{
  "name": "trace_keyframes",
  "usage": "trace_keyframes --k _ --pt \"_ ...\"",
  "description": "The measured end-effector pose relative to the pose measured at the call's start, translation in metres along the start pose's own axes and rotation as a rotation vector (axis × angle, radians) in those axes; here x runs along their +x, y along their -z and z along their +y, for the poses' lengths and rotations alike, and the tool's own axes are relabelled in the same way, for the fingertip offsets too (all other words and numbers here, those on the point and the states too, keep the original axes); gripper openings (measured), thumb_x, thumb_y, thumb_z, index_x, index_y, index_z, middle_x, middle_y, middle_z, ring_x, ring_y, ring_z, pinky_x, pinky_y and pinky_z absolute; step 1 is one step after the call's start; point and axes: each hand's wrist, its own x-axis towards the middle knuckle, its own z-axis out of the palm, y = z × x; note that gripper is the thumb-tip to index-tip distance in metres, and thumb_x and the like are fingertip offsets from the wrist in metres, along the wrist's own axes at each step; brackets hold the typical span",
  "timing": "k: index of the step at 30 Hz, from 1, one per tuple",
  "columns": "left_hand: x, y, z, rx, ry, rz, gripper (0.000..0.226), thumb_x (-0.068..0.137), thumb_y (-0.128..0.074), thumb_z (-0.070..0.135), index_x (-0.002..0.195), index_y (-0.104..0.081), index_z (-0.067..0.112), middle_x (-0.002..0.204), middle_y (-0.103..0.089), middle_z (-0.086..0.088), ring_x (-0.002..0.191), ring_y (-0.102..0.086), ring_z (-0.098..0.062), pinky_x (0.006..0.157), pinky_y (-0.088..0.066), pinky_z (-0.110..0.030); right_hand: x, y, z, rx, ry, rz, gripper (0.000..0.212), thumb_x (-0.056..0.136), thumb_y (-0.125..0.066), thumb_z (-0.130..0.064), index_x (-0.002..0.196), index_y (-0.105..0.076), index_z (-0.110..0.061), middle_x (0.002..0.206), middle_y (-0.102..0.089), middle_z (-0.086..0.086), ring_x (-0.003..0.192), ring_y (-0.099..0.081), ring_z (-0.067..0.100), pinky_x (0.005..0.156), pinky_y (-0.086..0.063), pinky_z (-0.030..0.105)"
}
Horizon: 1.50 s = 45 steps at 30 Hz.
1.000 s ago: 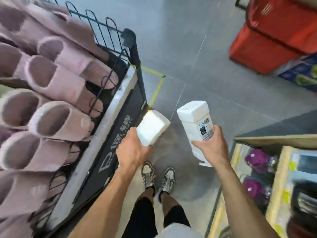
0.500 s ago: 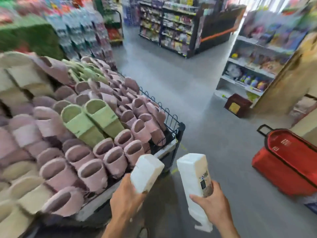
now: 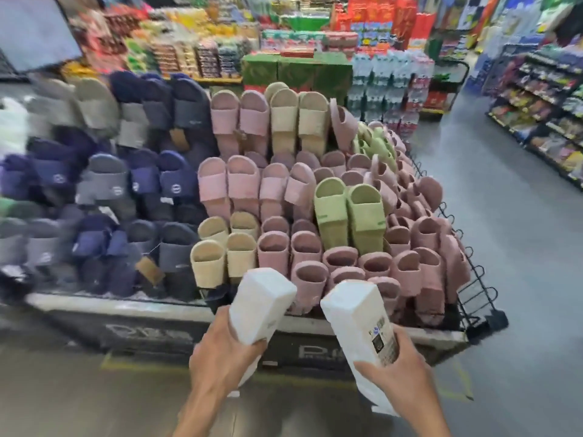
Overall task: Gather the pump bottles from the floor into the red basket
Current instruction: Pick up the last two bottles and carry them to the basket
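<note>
Left bottle (image 3: 262, 305): white, rectangular, flat end pointing up and away. It is held clear of the floor, in front of the slipper display.
Left hand (image 3: 220, 357): fingers and thumb clamped round the lower part of the left bottle.
Right bottle (image 3: 356, 323): white, same shape, with a barcode label (image 3: 383, 339) on the side facing the camera. It sits just beside the left bottle and apart from it.
Right hand (image 3: 400, 370): fingers curled behind the right bottle, thumb pressed across its front below the label.
Work done: judged from this view, two bottles have been picked up, one in each hand.
Work left: neither bottle is in the basket yet. Both have to be carried there and put down.
Red basket: not in view, so its position and contents cannot be confirmed.
Other bottles: none visible on the floor (image 3: 520, 310). Whether any lie outside the frame cannot be told.
Pump heads: not visible. The lower ends of both bottles are covered by the hands and wrists.
Label print: too small and blurred to read.
Slipper display (image 3: 274, 190): pink, cream, green and navy slippers stacked in a bin with a wire rail (image 3: 473, 279), directly ahead of the hands.
Picture quality: the left side is heavily motion-blurred. The store shelves (image 3: 542, 121) on the right are soft, and the goods on them cannot be identified.
</note>
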Motion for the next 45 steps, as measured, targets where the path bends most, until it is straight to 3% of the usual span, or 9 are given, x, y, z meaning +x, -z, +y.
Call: trace_keyframes --k 5,13,16,19,24,31,38,45 --pt "0.002 0.063 -0.049 -0.082 0.087 0.190 0.065 0.057 -0.079 0.055 0.107 -0.040 0.038 0.098 -0.064 0.007 0.094 -0.062 -0.029 0.077 -0.051 -0.040 0.007 -0.048 -0.081 -0.139 0.270 -0.128 0.070 0.063 -0.091 -0.036 0.114 -0.044 -0.046 0.103 -0.061 -0.018 0.096 -0.057 0.015 0.081 -0.044 0.034" --pt "0.000 0.164 -0.134 -0.159 0.212 0.416 0.067 0.056 -0.082 0.057 0.106 -0.039 0.041 0.097 -0.063 0.011 0.092 -0.062 -0.028 0.076 -0.050 -0.039 -0.015 -0.151 -0.207 -0.300 0.609 -0.278 0.073 0.067 -0.087 -0.045 0.124 -0.043 -0.043 0.107 -0.055 -0.016 0.100 -0.053 0.013 0.079 -0.040 0.030" --pt "0.003 0.201 -0.166 -0.174 0.254 0.482 0.066 0.056 -0.079 0.058 0.109 -0.041 0.043 0.097 -0.066 0.012 0.091 -0.063 -0.030 0.077 -0.055 -0.040 -0.027 -0.192 -0.244 -0.314 0.685 -0.334 0.070 0.065 -0.088 -0.043 0.116 -0.039 -0.043 0.100 -0.055 -0.020 0.096 -0.057 0.011 0.078 -0.043 0.029" --pt "0.008 0.235 -0.195 -0.171 0.321 0.533 0.064 0.056 -0.076 0.056 0.109 -0.041 0.043 0.091 -0.065 0.010 0.091 -0.064 -0.032 0.077 -0.053 -0.038 -0.036 -0.234 -0.280 -0.316 0.764 -0.377 0.072 0.060 -0.087 -0.046 0.121 -0.050 -0.036 0.105 -0.063 -0.017 0.095 -0.061 0.013 0.080 -0.050 0.034" --pt "0.013 0.284 -0.239 -0.224 0.429 0.642 0.064 0.060 -0.081 0.045 0.113 -0.044 0.042 0.087 -0.059 0.013 0.084 -0.057 -0.028 0.068 -0.045 -0.034 -0.046 -0.298 -0.342 -0.418 0.917 -0.427 0.086 0.062 -0.085 -0.050 0.135 -0.043 -0.039 0.109 -0.059 -0.021 0.097 -0.058 0.011 0.078 -0.043 0.029" --pt "0.020 0.324 -0.295 -0.207 0.603 0.809 0.069 0.052 -0.073 0.055 0.113 -0.041 0.048 0.093 -0.064 0.019 0.087 -0.064 -0.026 0.070 -0.057 -0.039 -0.046 -0.387 -0.415 -0.388 1.030 -0.597 0.079 0.063 -0.083 -0.046 0.131 -0.044 -0.044 0.103 -0.057 -0.026 0.094 -0.055 0.008 0.078 -0.040 0.028" --pt "0.030 0.367 -0.327 -0.127 0.791 0.919 0.071 0.061 -0.082 0.051 0.118 -0.042 0.038 0.099 -0.063 0.008 0.089 -0.062 -0.028 0.071 -0.050 -0.035 -0.040 -0.463 -0.475 -0.378 1.098 -0.771 0.078 0.062 -0.083 -0.046 0.130 -0.045 -0.045 0.101 -0.057 -0.031 0.095 -0.057 0.005 0.078 -0.041 0.027" --pt "0.026 0.404 -0.375 -0.106 0.901 1.047 0.074 0.060 -0.087 0.049 0.117 -0.041 0.038 0.102 -0.060 0.009 0.088 -0.056 -0.022 0.072 -0.050 -0.037 -0.062 -0.540 -0.544 -0.386 1.265 -0.873 0.074 0.064 -0.085 -0.040 0.126 -0.045 -0.046 0.102 -0.059 -0.027 0.095 -0.058 0.007 0.077 -0.042 0.027"
